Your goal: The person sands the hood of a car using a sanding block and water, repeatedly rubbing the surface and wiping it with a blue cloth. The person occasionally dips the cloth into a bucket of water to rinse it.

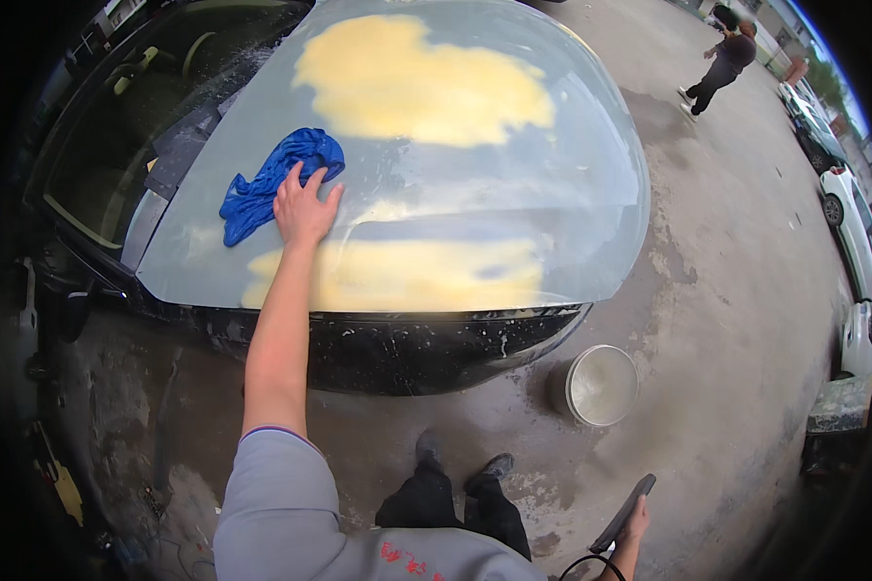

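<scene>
My left arm reaches across the car hood [475,184], which is dull grey with broad yellowish patches. On its windshield side lies a crumpled blue cloth [262,194], bunched up at one end. The bent fingers of my left hand [305,208] press into and grip the cloth's near side, with the thumb apart from the other fingers. Low at the right, my right hand [636,528] is closed round a long, flat dark piece [622,515], away from the car. Its exact kind does not show. A thin black cord or hose [581,559] curves beside that hand.
A round bucket [601,385] with cloudy contents stands on the wet ground near the car's front corner. The dark windshield [136,126] borders the hood at left. Farther off, another person [725,66] stands at upper right, near parked cars [851,228].
</scene>
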Action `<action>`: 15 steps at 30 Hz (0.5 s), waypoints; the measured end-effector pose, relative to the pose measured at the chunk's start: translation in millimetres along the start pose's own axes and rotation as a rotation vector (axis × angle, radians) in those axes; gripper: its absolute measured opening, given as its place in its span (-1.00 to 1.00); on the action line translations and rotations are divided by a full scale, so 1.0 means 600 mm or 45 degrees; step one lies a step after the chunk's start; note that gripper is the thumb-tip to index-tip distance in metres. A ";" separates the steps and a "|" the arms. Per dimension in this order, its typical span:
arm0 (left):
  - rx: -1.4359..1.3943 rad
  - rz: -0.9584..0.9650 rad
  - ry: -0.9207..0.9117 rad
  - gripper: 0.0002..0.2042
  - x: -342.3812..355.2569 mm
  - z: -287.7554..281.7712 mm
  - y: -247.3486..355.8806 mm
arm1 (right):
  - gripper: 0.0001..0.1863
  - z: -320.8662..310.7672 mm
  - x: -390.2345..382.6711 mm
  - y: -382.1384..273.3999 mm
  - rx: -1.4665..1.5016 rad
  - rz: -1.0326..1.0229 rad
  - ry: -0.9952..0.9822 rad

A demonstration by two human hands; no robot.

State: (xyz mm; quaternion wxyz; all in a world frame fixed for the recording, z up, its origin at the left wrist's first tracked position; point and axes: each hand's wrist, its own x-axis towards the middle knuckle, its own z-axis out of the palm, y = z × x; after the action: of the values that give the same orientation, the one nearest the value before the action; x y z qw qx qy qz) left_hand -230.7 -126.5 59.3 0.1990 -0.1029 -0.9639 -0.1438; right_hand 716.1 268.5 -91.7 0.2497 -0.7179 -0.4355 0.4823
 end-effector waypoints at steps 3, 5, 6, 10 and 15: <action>-0.079 0.027 0.005 -0.69 -0.044 0.014 0.040 | -0.50 -0.054 -0.062 0.045 0.013 0.062 0.070; -0.278 0.255 0.049 -0.77 -0.081 0.031 0.135 | -0.48 -0.085 -0.041 0.074 -0.131 0.071 0.161; -0.387 0.345 -0.168 -0.77 -0.088 0.019 0.182 | -0.48 -0.084 -0.040 0.077 -0.124 0.081 0.198; -0.243 0.867 -0.059 -0.64 -0.059 -0.037 0.191 | -0.49 -0.015 -0.067 0.064 -0.005 0.106 0.028; -0.113 0.318 0.015 -0.49 -0.120 0.041 0.203 | -0.38 0.075 -0.098 -0.039 -0.059 0.031 -0.211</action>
State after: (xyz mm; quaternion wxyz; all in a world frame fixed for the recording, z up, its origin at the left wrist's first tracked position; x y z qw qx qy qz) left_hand -143.7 -14.7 36.9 0.2163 -0.2301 -0.9351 -0.1611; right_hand 656.7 226.2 -63.8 0.1904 -0.6863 -0.4570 0.5329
